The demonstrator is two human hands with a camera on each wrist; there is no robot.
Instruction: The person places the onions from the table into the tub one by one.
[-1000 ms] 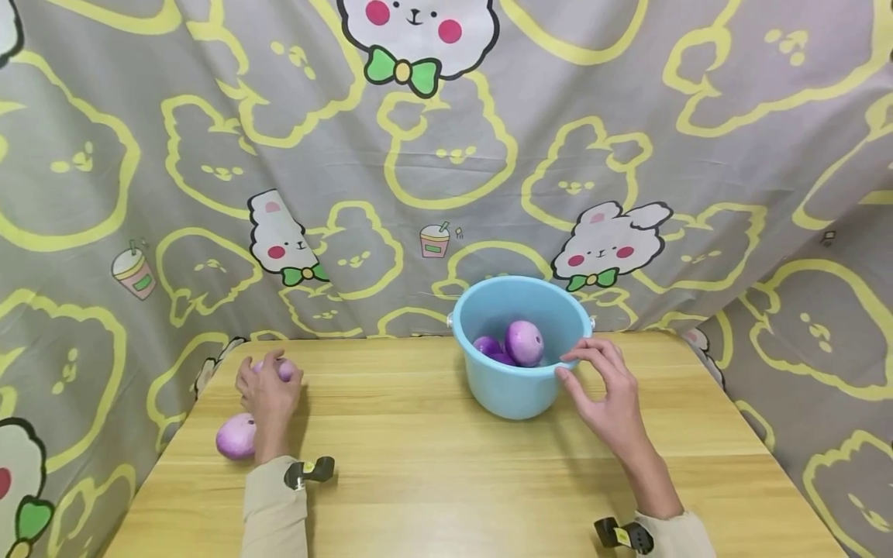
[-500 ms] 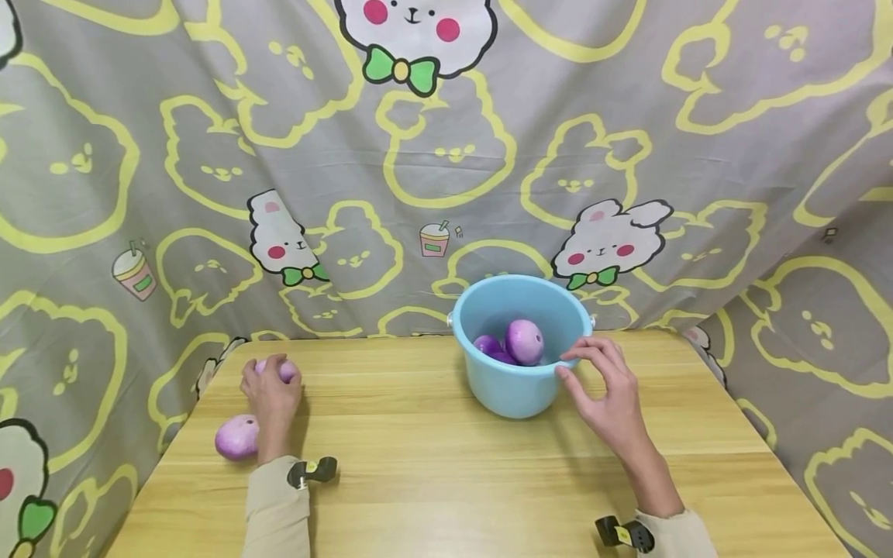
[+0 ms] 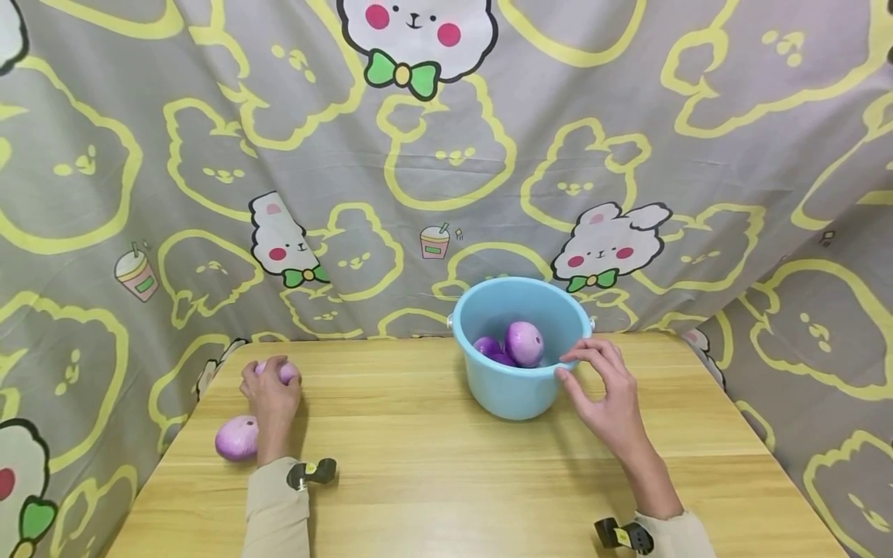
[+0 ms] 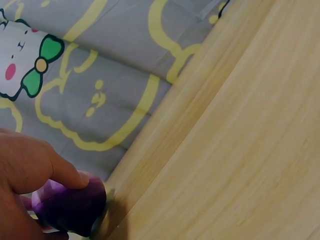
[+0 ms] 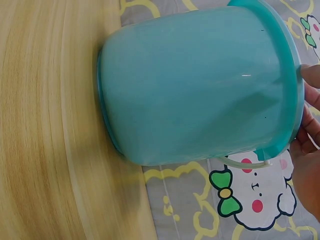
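In the head view my left hand [image 3: 274,399] holds a round purple fruit-like thing [image 3: 287,373], pale lilac on top, at the table's far left. Its dark purple lower side [image 4: 75,210] shows in the left wrist view, with the thumb pressed on it. A second such purple thing [image 3: 236,439] lies on the table beside the left wrist. My right hand [image 3: 612,395] pinches the near right rim of a light blue bucket [image 3: 512,395], which stands upright. Several purple things [image 3: 523,344] lie inside it; the lower ones are partly hidden.
The wooden table [image 3: 432,480] ends at a grey patterned curtain [image 3: 335,155] behind and at both sides. A pale bucket handle [image 5: 242,162] hangs along the bucket's side in the right wrist view. Dark wrist cameras [image 3: 312,472] sit on both forearms.
The left hand has shifted very slightly and its fingers have drawn in around the purple thing. The right hand and the bucket have stayed put.
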